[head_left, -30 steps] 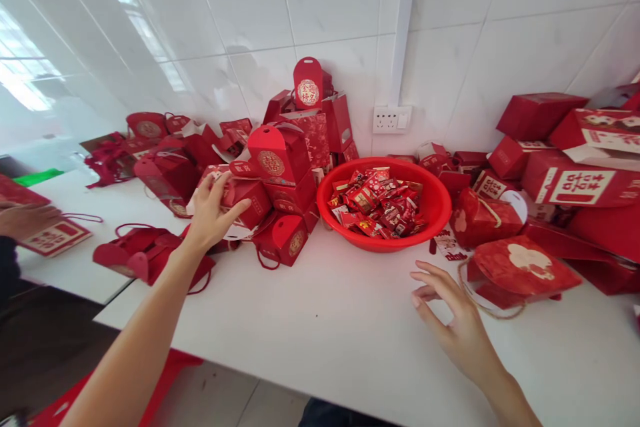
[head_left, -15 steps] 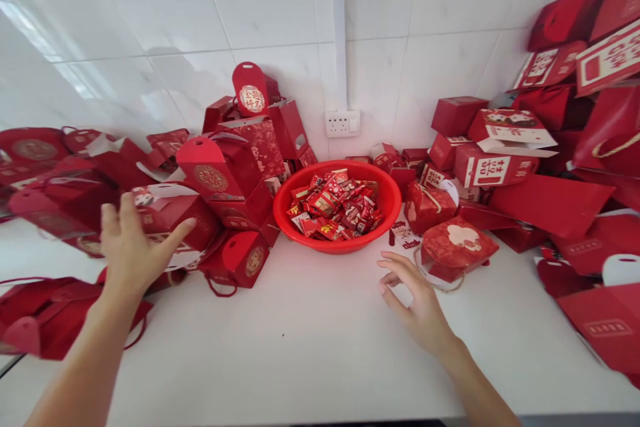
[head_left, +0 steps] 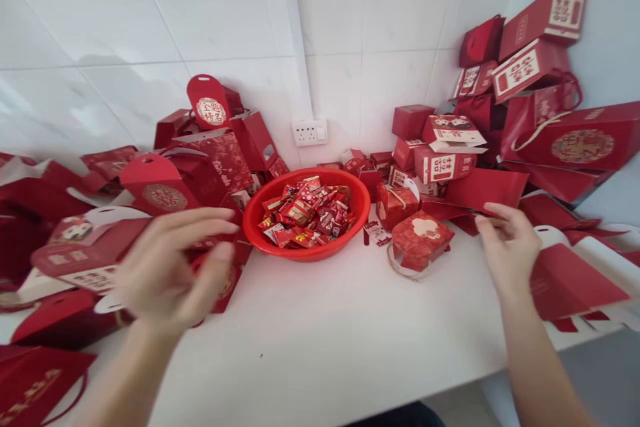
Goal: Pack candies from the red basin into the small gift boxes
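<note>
My left hand, blurred, hovers in front of the stacked red gift boxes on the left. Its thumb stands apart from the fingers and nothing shows in it. Behind it are a red box with a round gold emblem and a box with a white handle. My right hand is at the right pile, thumb and forefinger apart beside a plain red box; whether they touch it is unclear. Between the hands sits a red plastic basin of small wrapped red packets.
A patterned red box with a rope handle stands right of the basin, beside a printed card. More red boxes are piled high at the right wall. A socket is on the tiled wall. The white table ends in front.
The view has turned to the right. My right hand has moved rightward, from near the patterned box to the right pile. My left hand has swung inward from the left boxes, closer to the basin.
</note>
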